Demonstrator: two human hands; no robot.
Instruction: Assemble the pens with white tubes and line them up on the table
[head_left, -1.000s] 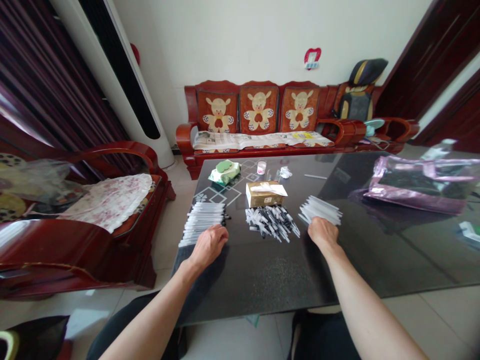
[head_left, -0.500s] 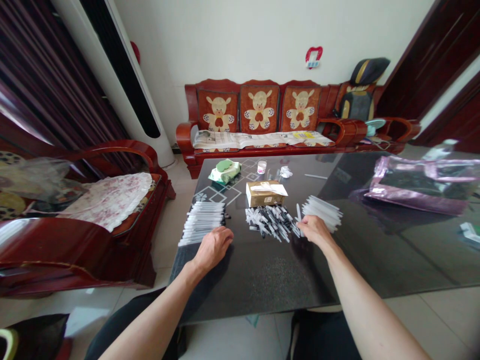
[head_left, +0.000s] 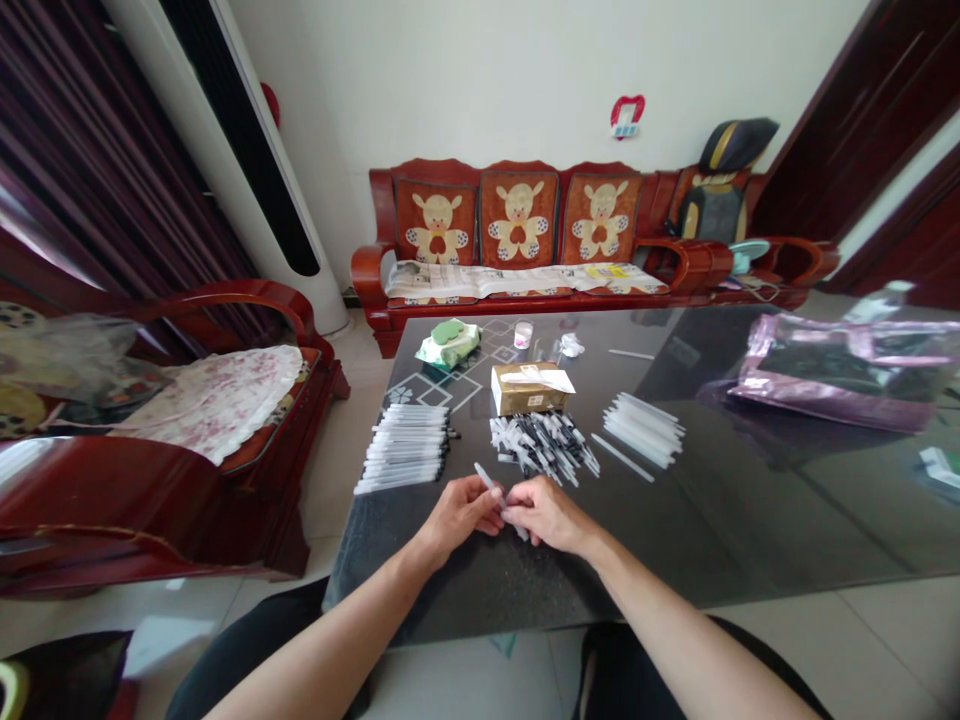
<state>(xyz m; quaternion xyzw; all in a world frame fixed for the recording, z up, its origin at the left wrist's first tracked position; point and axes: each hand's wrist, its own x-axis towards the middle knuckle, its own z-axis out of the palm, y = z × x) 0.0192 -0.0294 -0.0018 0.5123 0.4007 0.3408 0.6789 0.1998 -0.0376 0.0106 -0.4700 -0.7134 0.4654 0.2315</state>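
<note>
Near the front of the table, my left hand [head_left: 463,510] and my right hand [head_left: 546,512] meet, fingers closed on one whitish pen barrel [head_left: 486,476]. It slants between them, its upper end showing above the left fingers. My fingers hide its middle, so I cannot tell whether a second part is joined to it. Just beyond lies a jumbled pile of short black and whitish pen parts [head_left: 544,445]. Right of that pile are a stack of translucent barrels [head_left: 643,430] and one loose barrel [head_left: 622,458]. On the left, pens with dark ends [head_left: 405,447] lie in a row.
A gold tissue box [head_left: 529,390] stands behind the pile on the dark glossy table [head_left: 720,520]. Farther back are a green wipes pack [head_left: 448,344], a small white cup [head_left: 523,334] and crumpled tissue [head_left: 571,344]. A pink-edged clear bag [head_left: 832,395] lies at the right.
My right hand has come left from the barrel stack, and my left hand has moved right from the pen row. They now meet on a barrel. A loose barrel lies beside the stack.
</note>
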